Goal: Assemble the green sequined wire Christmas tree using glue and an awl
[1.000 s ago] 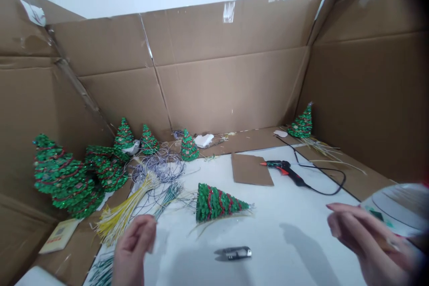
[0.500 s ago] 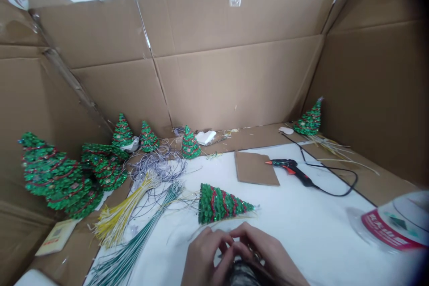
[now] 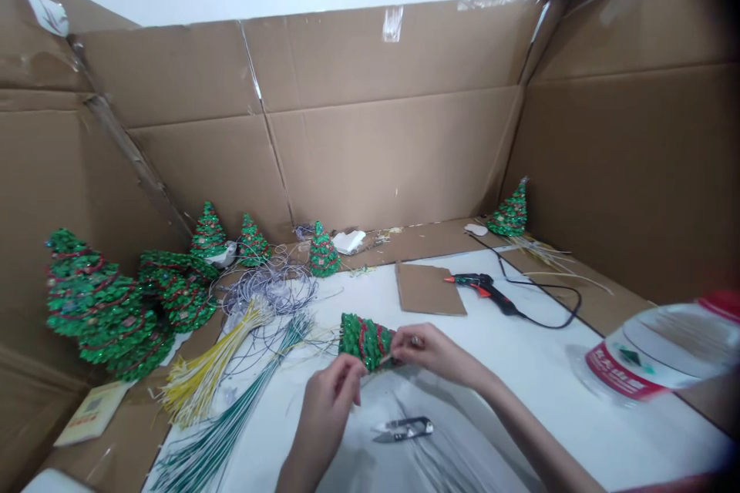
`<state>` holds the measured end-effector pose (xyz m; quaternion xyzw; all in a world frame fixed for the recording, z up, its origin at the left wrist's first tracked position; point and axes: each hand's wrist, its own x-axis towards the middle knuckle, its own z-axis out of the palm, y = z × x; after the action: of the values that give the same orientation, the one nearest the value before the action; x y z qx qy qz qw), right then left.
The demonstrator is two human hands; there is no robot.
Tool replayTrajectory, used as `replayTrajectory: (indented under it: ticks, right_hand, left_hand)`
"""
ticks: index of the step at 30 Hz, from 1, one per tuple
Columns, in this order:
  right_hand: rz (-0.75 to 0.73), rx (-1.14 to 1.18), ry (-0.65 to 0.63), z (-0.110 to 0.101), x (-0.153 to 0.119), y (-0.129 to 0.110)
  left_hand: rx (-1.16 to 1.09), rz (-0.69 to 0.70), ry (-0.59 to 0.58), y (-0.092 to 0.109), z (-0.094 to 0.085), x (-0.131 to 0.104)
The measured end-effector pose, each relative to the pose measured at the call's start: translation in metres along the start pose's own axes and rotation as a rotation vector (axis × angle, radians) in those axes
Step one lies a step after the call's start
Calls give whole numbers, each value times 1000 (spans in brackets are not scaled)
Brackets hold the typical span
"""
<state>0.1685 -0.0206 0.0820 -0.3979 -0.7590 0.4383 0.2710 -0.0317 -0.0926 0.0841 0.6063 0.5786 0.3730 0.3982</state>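
Note:
A small green Christmas tree (image 3: 354,339) with red garland lies on its side on the white board (image 3: 491,370), its tip hidden behind my right hand. My right hand (image 3: 425,354) is closed at the tree's front side, pinching a thin pale strand (image 3: 386,359). Close to the tree's lower edge, my left hand (image 3: 332,399) has its fingers pressed together; whatever they hold is too small to make out. Nearer to me lie thread snips (image 3: 403,429), with several thin grey strands (image 3: 431,466) around them.
Several decorated trees (image 3: 95,300) stand at the left and back. Yellow-white wires (image 3: 211,354), green wires (image 3: 243,400) and tangled purple wire (image 3: 266,285) lie left. A glue gun (image 3: 486,289) with a black cord rests by a cardboard square (image 3: 428,289). A water bottle (image 3: 636,358) is right.
Both hands have moved forward from the near edge to the lying tree and are farther apart. The thread snips have come into view on the board. The camera view has shifted slightly.

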Motion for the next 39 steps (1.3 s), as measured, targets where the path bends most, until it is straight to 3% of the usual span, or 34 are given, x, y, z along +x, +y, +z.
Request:
replayTrajectory:
  ticks: [2,4,12,16,24,27,32,35,39]
  right_hand:
    - [21,-146,104,-7,10,7]
    - [29,-245,132,-9,18,7]
    - [65,-465,190,14,29,-15]
    - [76,-526,194,20,30,-13]
    - [97,-626,191,31,29,-13]
    - [98,-614,197,32,27,-14]
    - [63,-579,146,34,26,-9]
    - [49,-521,131,36,27,-6]
    - [15,-436,129,36,26,-4]
  left_hand:
    - [-33,-20,95,-5,-4,3]
    - [-75,-36,163,-12,-7,6]
    - [-169,-4,267,-35,5,17]
    - [-336,-37,210,-37,9,24]
    - [-696,-230,162,-55,8,38]
    - [-785,-235,24,-55,3,45]
    - [-786,-203,-267,-47,-3,59]
    - [-732,-226,-314,-49,-1,68]
    - [-600,-221,-282,-50,4,76]
